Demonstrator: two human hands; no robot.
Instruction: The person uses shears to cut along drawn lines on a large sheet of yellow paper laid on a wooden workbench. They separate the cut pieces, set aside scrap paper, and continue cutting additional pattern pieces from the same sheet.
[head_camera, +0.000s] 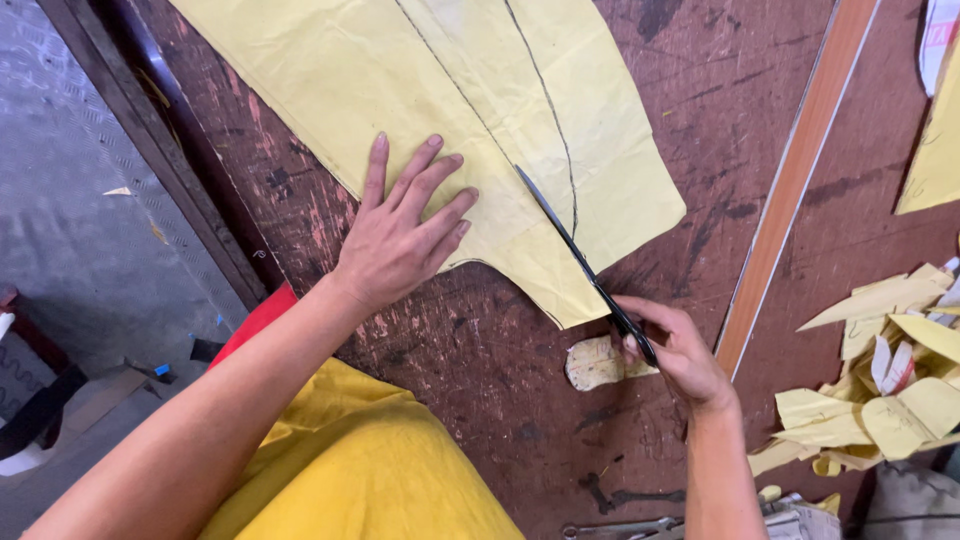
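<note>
A large yellow sheet of fabric with dark drawn lines lies on a worn reddish-brown table. My left hand lies flat on the sheet's near edge, fingers spread. My right hand grips the handles of black scissors. Their long blades run up and left into the sheet along a drawn line. A small pale scrap sits on the table just beside my right hand.
A wooden strip runs diagonally across the table at the right. Several yellow offcuts are piled at the right edge. Another yellow piece lies at the far right. Metal tools lie near the bottom. Grey floor shows on the left.
</note>
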